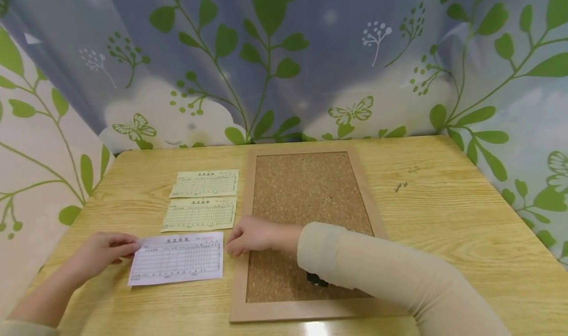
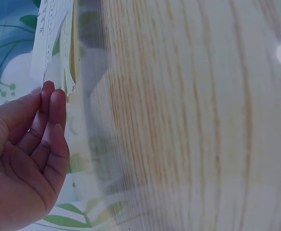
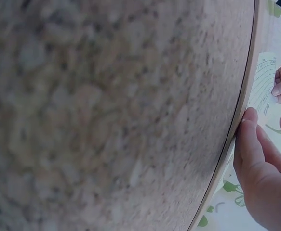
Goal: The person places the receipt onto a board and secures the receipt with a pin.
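In the head view my left hand (image 1: 96,257) pinches the upper left corner of a white printed form (image 1: 177,258) between thumb and fingertips. The left wrist view shows that same pinch of the left hand (image 2: 32,149) on the paper's edge. My right hand (image 1: 254,235) is over the left wooden edge of the corkboard (image 1: 306,193), just right of the white form. Seen from the right wrist, the thumb of this hand (image 3: 268,178) stands apart from the loosely bent fingers, with nothing between them. Two yellowish forms (image 1: 204,183) lie one above the other, beyond the white one.
Small metal-looking pieces (image 1: 401,186) lie in two little groups on the wooden table (image 1: 443,203), right of the corkboard. A leaf-patterned curtain (image 1: 284,79) hangs along the table's back and sides. Something black (image 1: 317,280) shows under the right forearm.
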`<action>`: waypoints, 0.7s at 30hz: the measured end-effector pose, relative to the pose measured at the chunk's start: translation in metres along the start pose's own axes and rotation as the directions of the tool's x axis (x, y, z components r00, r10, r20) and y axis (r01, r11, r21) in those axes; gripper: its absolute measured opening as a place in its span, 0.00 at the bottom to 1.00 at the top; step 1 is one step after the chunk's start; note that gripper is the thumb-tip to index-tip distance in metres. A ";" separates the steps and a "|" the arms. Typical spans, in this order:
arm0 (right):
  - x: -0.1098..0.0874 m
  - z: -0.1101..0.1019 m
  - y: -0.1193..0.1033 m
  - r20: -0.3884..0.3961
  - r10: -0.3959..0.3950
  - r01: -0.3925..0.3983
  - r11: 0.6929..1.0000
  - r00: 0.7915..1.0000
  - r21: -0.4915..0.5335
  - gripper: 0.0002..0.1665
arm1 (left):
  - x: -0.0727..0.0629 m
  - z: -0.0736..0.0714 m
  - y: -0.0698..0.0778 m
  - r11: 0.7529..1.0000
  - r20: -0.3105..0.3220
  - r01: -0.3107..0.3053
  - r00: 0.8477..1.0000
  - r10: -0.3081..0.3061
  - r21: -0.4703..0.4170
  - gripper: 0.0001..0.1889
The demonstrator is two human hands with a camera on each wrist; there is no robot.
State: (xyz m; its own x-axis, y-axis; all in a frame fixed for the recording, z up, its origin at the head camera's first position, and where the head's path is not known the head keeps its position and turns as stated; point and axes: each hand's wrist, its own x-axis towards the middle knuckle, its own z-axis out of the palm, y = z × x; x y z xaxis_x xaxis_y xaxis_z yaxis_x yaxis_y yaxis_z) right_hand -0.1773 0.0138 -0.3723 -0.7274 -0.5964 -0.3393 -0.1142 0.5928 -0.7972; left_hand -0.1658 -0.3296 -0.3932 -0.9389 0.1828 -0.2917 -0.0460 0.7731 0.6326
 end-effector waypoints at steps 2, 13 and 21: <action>0.000 0.001 0.000 0.001 0.007 -0.007 1.000 1.000 0.012 0.09 | 0.000 -0.001 0.000 1.000 0.008 0.021 1.000 -0.021 -0.007 0.20; 0.000 0.004 0.000 0.014 0.053 -0.055 0.988 0.998 0.144 0.11 | -0.003 -0.003 0.002 0.999 0.030 0.029 0.999 -0.027 -0.045 0.21; -0.003 0.013 0.000 0.040 0.072 -0.081 0.939 0.997 0.335 0.07 | -0.003 -0.002 0.004 0.997 0.055 0.056 0.997 -0.053 -0.052 0.21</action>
State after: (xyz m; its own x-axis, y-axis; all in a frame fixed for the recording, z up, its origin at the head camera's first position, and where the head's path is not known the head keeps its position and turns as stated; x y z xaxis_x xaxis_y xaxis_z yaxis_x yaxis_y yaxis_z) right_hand -0.1668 0.0085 -0.3776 -0.7063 -0.5734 -0.4151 0.1780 0.4237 -0.8881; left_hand -0.1641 -0.3283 -0.3887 -0.9148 0.1752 -0.3639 -0.1159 0.7492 0.6521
